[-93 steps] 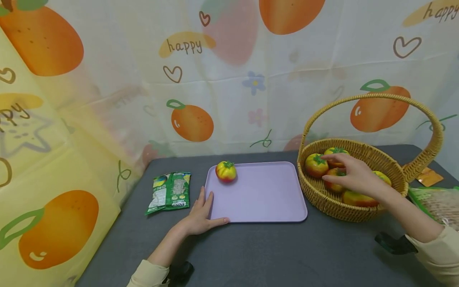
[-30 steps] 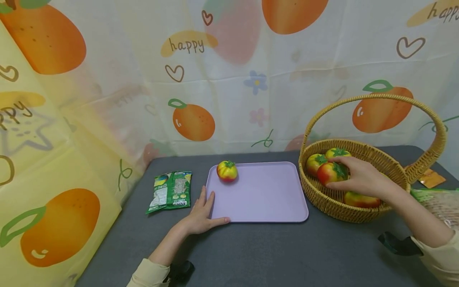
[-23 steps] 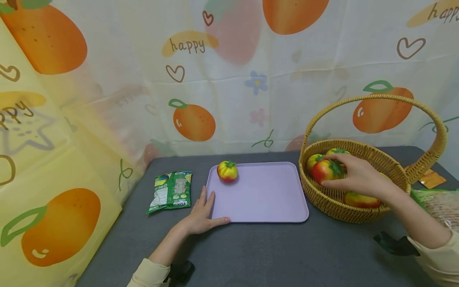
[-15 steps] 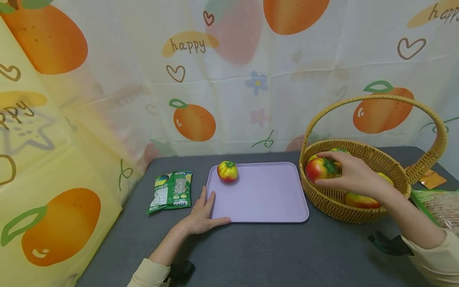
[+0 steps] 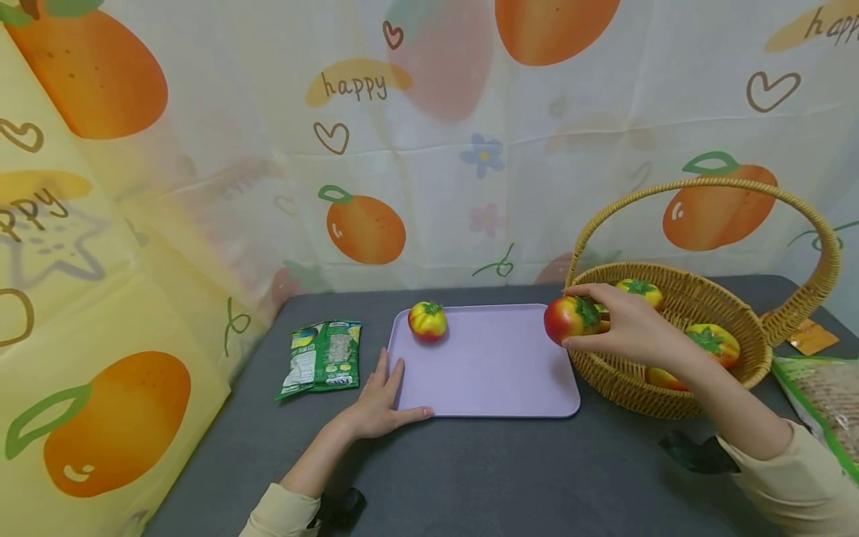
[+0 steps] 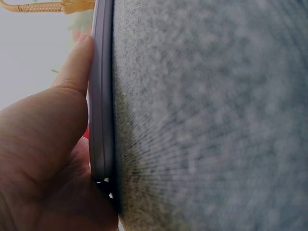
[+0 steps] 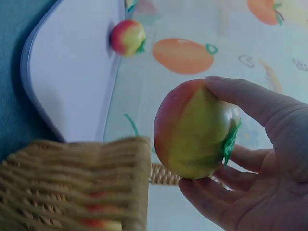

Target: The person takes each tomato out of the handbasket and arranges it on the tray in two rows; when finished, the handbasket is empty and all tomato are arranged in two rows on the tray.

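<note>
My right hand [image 5: 627,328] holds a red-and-yellow tomato [image 5: 566,321] with a green leafy cap, thumb and fingers on opposite sides. It hangs by the wicker basket's [image 5: 620,386] left rim, overlapping the lilac tray's [image 5: 493,369] right edge in the head view. The right wrist view shows this tomato [image 7: 190,130] gripped beyond the basket wall. My left hand [image 5: 377,406] rests at the tray's near left corner, fingers spread and straight, thumb [image 6: 74,67] along the front edge. A ribbed tomato [image 5: 427,321] sits at the tray's far left. Several more lie in the basket, partly hidden.
The basket's tall arched handle [image 5: 705,183] rises on the right. A green snack packet [image 5: 325,358] lies left of the tray. Right of the basket are an orange sachet [image 5: 812,337] and a green-edged bag [image 5: 822,395]. A fruit-printed curtain [image 5: 436,186] backs the table.
My right hand has reached into the basket, gripped a tomato, lifted it and carried it left to the basket's rim. My left hand has stayed at the tray corner.
</note>
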The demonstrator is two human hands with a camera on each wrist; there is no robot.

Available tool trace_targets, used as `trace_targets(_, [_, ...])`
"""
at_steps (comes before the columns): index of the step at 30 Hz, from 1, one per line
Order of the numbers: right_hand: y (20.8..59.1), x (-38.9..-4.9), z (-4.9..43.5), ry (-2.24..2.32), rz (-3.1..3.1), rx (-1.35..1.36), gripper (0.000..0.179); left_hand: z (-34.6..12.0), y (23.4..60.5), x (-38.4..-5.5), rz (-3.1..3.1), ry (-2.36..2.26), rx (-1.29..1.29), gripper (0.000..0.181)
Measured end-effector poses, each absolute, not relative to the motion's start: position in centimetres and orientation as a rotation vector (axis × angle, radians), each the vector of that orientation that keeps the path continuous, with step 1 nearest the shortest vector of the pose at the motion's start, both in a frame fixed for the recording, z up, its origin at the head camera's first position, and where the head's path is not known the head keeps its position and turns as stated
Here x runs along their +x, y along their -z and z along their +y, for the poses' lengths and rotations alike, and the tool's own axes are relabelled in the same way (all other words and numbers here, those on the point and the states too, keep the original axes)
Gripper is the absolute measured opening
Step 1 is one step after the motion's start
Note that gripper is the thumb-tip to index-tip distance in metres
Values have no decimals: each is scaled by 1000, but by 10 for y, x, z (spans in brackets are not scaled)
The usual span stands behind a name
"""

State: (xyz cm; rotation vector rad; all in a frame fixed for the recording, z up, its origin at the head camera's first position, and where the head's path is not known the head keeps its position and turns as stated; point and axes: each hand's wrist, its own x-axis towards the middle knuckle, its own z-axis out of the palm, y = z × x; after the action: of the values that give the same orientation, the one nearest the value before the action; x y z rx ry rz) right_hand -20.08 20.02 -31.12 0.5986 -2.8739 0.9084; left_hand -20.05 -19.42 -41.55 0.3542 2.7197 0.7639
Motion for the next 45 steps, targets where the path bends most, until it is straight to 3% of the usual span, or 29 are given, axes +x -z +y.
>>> trace_targets(21, [331, -219, 161, -988, -2842, 760, 69, -195, 416, -201, 2715, -761, 350, 108])
trace_targets(45, [360, -251, 125, -1037, -2883, 746, 68, -195, 416, -201, 2711, -771, 346, 108])
